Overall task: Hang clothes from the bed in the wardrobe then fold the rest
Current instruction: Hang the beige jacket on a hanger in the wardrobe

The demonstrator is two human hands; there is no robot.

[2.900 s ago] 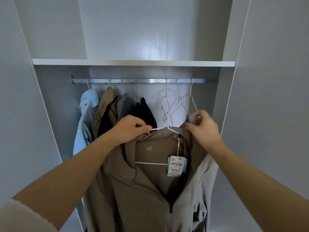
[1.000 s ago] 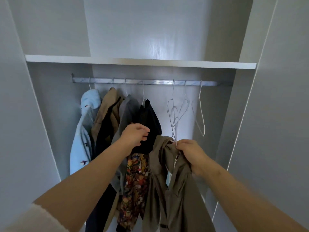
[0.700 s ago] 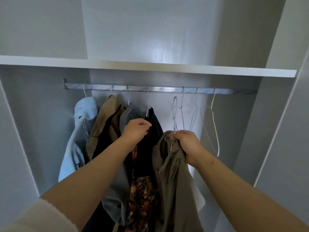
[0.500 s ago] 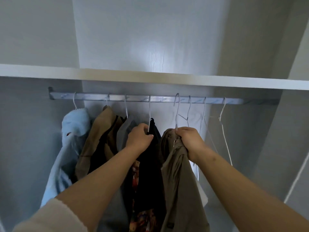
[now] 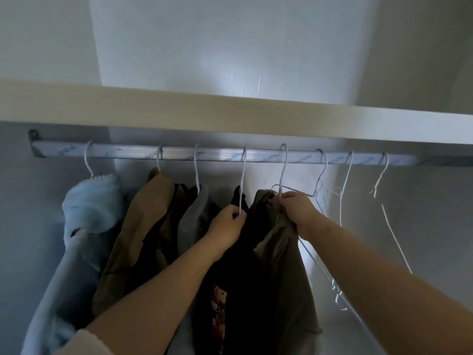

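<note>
The wardrobe [image 5: 230, 60] is open, with a pale shelf [image 5: 230, 111] across it and a metal rail [image 5: 217, 156] just beneath. Five garments hang from the rail on white wire hangers, crowded together on the left: a light blue fleece [image 5: 92, 201], a tan coat [image 5: 143, 221], a grey top [image 5: 194, 213], a black garment [image 5: 245, 265] and, furthest right, the olive-brown jacket [image 5: 284, 252], whose hanger hook sits over the rail.

The left hand [image 5: 227, 226] pinches the neck of the black garment's hanger between curled fingers and thumb. The right hand [image 5: 297, 208] is closed around the top of the jacket's hanger and collar. Black garment and jacket touch, side by side.

Right of the jacket, three empty hangers [image 5: 343, 201] dangle from the rail, the nearest tilted just behind the right hand; the right forearm crosses in front of their lower parts.
</note>
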